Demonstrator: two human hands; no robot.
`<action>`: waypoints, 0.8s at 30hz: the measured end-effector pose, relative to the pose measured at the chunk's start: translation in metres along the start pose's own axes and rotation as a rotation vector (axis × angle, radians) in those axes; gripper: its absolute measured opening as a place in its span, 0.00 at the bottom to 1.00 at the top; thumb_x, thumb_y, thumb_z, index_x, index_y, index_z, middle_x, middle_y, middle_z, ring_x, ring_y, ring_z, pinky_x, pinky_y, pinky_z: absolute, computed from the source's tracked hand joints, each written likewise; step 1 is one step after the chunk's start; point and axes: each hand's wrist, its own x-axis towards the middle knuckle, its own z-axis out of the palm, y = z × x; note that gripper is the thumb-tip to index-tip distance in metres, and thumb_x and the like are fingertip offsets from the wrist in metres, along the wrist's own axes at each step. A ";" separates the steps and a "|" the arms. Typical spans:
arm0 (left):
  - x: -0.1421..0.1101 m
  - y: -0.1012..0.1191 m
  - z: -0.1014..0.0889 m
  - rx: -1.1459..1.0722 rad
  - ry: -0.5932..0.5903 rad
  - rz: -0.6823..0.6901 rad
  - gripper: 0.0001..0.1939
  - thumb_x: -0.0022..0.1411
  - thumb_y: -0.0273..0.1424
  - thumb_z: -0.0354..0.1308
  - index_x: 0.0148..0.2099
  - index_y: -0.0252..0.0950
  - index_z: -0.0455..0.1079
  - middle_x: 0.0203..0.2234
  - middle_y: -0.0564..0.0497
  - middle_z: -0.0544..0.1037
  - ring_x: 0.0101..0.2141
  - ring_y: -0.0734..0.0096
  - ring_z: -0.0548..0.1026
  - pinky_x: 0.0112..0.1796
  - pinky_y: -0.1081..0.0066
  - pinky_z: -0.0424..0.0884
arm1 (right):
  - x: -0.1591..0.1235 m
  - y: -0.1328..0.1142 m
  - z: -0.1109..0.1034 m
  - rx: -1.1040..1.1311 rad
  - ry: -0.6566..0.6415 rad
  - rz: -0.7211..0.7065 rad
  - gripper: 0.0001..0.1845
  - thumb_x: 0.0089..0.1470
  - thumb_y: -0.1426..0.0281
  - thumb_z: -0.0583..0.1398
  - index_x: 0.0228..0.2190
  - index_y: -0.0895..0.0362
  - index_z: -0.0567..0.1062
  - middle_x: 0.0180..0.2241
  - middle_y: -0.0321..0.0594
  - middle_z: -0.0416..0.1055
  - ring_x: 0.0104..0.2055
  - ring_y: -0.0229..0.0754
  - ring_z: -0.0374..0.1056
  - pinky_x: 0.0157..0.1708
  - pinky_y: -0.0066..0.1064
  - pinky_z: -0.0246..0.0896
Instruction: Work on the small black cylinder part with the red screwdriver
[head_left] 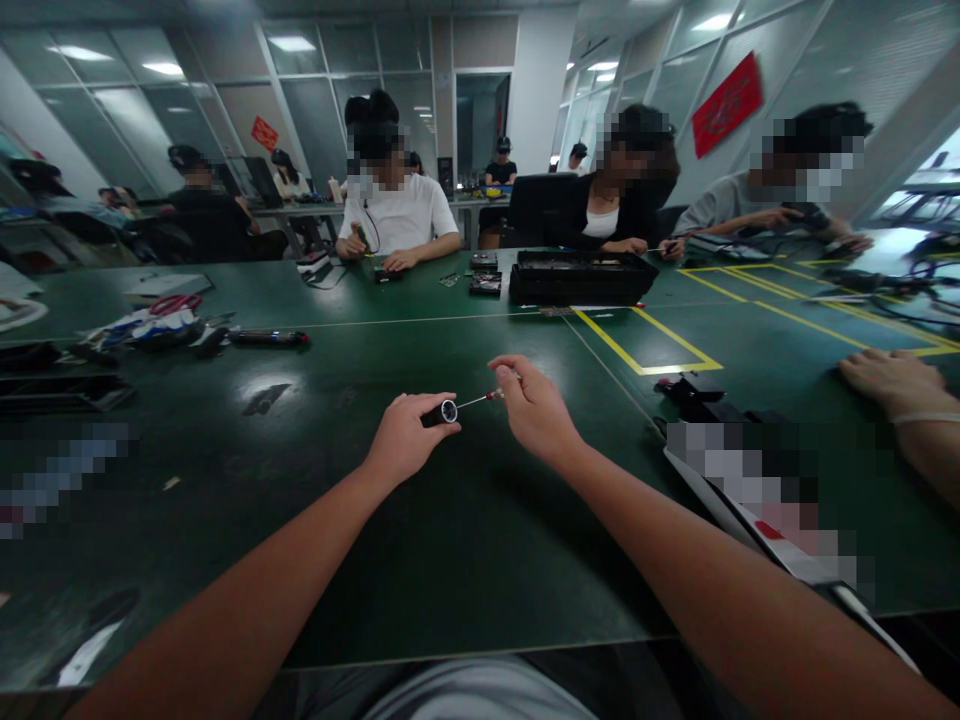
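Over the middle of the green table (pixel 420 560), my left hand (pixel 405 435) is closed around a small black cylinder (pixel 442 412) with a silver-rimmed round end facing me. Its kind is not clear; it resembles a flashlight head. My right hand (pixel 536 405) pinches the handle of a thin screwdriver (pixel 480 400), reddish near the shaft. The metal shaft points left, and its tip meets or lies just behind the cylinder's rim; I cannot tell which. Part of the handle is hidden by my right fingers.
A long black box (pixel 581 280) stands ahead. Tools and cables (pixel 161 325) lie at the left, with a dark pen-like tool (pixel 268 338) beside them. Yellow tape (pixel 675 362) marks the right side. Another person's hand (pixel 892 380) rests at the right edge; several people sit opposite.
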 end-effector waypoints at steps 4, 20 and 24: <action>0.001 0.000 -0.001 0.002 0.008 -0.011 0.21 0.59 0.32 0.69 0.56 0.43 0.77 0.49 0.47 0.81 0.50 0.55 0.77 0.57 0.50 0.66 | -0.002 0.001 0.004 0.130 0.022 -0.009 0.13 0.64 0.64 0.53 0.49 0.53 0.66 0.30 0.34 0.71 0.29 0.41 0.66 0.31 0.34 0.58; 0.006 -0.003 -0.006 0.077 0.031 -0.010 0.21 0.62 0.33 0.67 0.57 0.44 0.74 0.54 0.47 0.79 0.56 0.55 0.74 0.64 0.43 0.54 | 0.008 0.024 0.020 0.591 0.225 0.224 0.12 0.60 0.57 0.59 0.34 0.52 0.71 0.29 0.34 0.70 0.29 0.38 0.67 0.32 0.33 0.66; 0.004 0.002 -0.004 0.059 0.012 -0.009 0.21 0.62 0.34 0.67 0.57 0.43 0.74 0.53 0.48 0.80 0.54 0.56 0.75 0.64 0.43 0.54 | 0.005 0.020 0.021 0.555 0.163 0.170 0.14 0.60 0.55 0.59 0.36 0.52 0.72 0.31 0.36 0.73 0.31 0.39 0.69 0.33 0.34 0.67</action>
